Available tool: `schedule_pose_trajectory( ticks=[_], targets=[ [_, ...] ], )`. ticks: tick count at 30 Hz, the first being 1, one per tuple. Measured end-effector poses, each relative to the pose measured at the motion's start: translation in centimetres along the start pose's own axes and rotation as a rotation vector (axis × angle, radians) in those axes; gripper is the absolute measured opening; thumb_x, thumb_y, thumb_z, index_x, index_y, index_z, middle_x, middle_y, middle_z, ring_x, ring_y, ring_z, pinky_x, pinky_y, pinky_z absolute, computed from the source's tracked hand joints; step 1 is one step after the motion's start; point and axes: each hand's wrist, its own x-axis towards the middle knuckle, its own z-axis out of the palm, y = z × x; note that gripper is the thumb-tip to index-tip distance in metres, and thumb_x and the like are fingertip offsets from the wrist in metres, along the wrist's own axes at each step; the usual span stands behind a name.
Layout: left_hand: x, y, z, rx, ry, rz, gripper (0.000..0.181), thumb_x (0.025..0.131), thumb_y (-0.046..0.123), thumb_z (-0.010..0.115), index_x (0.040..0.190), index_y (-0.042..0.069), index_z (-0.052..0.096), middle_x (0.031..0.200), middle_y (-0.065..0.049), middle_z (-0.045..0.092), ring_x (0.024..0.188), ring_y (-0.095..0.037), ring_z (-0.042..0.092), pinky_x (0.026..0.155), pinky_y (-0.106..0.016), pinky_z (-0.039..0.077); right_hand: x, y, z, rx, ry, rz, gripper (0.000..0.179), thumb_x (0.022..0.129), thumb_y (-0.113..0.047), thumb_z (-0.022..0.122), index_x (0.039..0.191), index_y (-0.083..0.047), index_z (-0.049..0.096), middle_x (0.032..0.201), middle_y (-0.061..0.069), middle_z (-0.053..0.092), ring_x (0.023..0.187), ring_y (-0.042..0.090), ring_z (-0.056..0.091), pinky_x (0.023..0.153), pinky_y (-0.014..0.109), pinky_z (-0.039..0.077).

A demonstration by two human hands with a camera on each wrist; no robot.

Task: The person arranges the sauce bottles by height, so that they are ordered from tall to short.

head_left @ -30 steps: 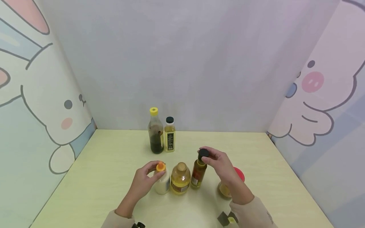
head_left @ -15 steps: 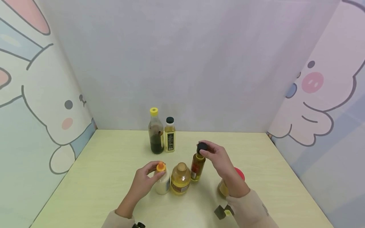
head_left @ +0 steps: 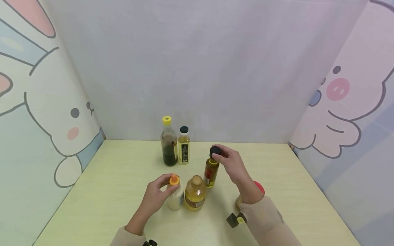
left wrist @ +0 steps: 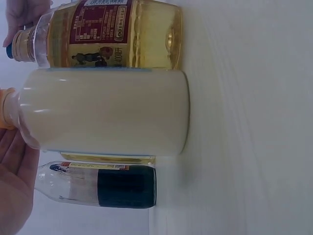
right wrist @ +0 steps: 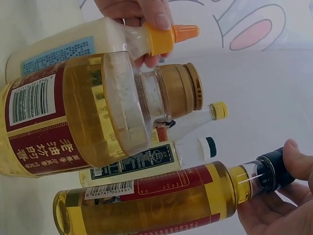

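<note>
My left hand [head_left: 155,194] pinches the orange cap of a creamy white squeeze bottle [head_left: 176,200], upright on the table; its pale body fills the middle of the left wrist view. Between finger and thumb, my right hand [head_left: 232,164] grips the black cap of a slim bottle of golden oil [head_left: 210,174]. That bottle leans slightly; whether its base touches the table I cannot tell. A rounder oil bottle [right wrist: 83,112] with a gold cap stands between the two, close beside the white bottle.
Behind stand a tall dark-liquid bottle [head_left: 169,150] with a yellow cap and a small oil bottle [head_left: 184,148] with a dark cap. A red-lidded jar [head_left: 259,187] is partly hidden by my right forearm. Printed walls enclose the pale table [head_left: 123,164] at the back and sides.
My right hand has moved the slim oil bottle away from me and slightly left, past the round oil bottle's side. The left hand stays on the white bottle's cap.
</note>
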Motion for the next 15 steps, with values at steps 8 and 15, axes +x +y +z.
schedule_pose_trajectory(
  ticks=[8,15],
  targets=[
    [0.1,-0.5,0.0,0.026,-0.001,0.022,0.031,0.086,0.019,0.077,0.115,0.010,0.068,0.108,0.001,0.069,0.105,-0.022,0.064,0.095,-0.049,0.047,1.1,-0.1,0.7,0.008,0.016,0.011,0.039,0.095,-0.004,0.063,0.133,0.002,0.056,0.126,0.021,0.058,0.114,0.032,0.055,0.102,0.047,0.041],
    [0.1,-0.6,0.0,0.020,-0.009,0.028,0.032,0.086,0.021,0.077,0.115,0.010,0.068,0.109,0.002,0.069,0.106,-0.024,0.064,0.094,-0.051,0.047,2.6,0.1,1.1,-0.006,0.024,0.008,0.039,0.095,-0.004,0.064,0.133,0.002,0.057,0.128,0.021,0.058,0.117,0.032,0.054,0.102,0.047,0.041]
  ],
)
